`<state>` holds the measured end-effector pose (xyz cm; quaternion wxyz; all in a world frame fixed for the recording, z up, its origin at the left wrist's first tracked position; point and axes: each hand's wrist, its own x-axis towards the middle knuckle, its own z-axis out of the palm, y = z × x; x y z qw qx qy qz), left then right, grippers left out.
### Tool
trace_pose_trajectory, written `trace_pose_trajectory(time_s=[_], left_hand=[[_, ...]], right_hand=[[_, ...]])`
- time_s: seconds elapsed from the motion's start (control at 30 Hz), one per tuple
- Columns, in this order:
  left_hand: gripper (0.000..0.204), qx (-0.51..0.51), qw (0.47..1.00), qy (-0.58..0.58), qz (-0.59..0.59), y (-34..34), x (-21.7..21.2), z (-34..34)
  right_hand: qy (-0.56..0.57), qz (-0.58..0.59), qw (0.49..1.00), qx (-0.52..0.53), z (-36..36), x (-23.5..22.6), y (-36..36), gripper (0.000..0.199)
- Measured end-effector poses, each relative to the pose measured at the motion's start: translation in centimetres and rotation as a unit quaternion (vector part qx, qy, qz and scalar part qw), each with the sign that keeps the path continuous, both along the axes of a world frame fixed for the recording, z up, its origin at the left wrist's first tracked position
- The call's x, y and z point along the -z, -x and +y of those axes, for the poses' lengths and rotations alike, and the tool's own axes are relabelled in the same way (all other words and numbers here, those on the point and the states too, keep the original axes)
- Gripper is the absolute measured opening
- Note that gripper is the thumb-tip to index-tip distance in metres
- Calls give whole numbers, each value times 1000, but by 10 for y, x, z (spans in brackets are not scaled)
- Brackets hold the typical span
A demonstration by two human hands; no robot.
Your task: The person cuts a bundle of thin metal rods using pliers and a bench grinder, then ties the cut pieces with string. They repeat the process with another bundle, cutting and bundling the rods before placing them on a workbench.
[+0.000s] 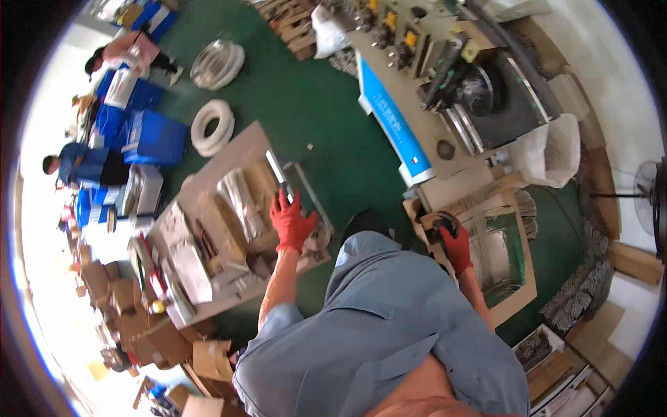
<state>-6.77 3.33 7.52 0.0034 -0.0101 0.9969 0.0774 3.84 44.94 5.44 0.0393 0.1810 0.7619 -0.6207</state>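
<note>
My left hand [292, 222], in a red glove, is over the right edge of the low work table. Its fingers close around the dark end of a long, slim silver tool [276, 168], which points away from me; its exact kind is unclear. On the right, my other hand [454, 243] wears a red glove with dark fingers. Those fingers are curled beside the edge of an open cardboard box [517, 278]; whatever they grip is hidden. Inside the box there is clear wrapping. A bundle of wrapped pale pieces [241, 201] lies on the table left of my left hand.
A bench with a black machine [479, 90] and a blue-fronted panel [392, 118] stands ahead right. White coils [212, 128] lie on the green floor. Two people [87, 163] are near blue bins [154, 137] at far left. A white sack [552, 151] and a fan [649, 194] stand right.
</note>
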Motion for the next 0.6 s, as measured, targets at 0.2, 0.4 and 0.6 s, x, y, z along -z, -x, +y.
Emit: trace_pose_trajectory(time_s=[0.2, 0.4, 0.6], left_hand=[[74, 62, 997, -12, 50, 133, 16, 37], [70, 136, 975, -60, -167, 260, 93, 52], [55, 133, 880, -185, -416, 371, 173, 20]], right_hand=[[59, -11, 997, 53, -14, -63, 56, 36], [-14, 44, 995, 90, -33, -77, 156, 44], [-1, 84, 988, 129, -78, -81, 304, 43]])
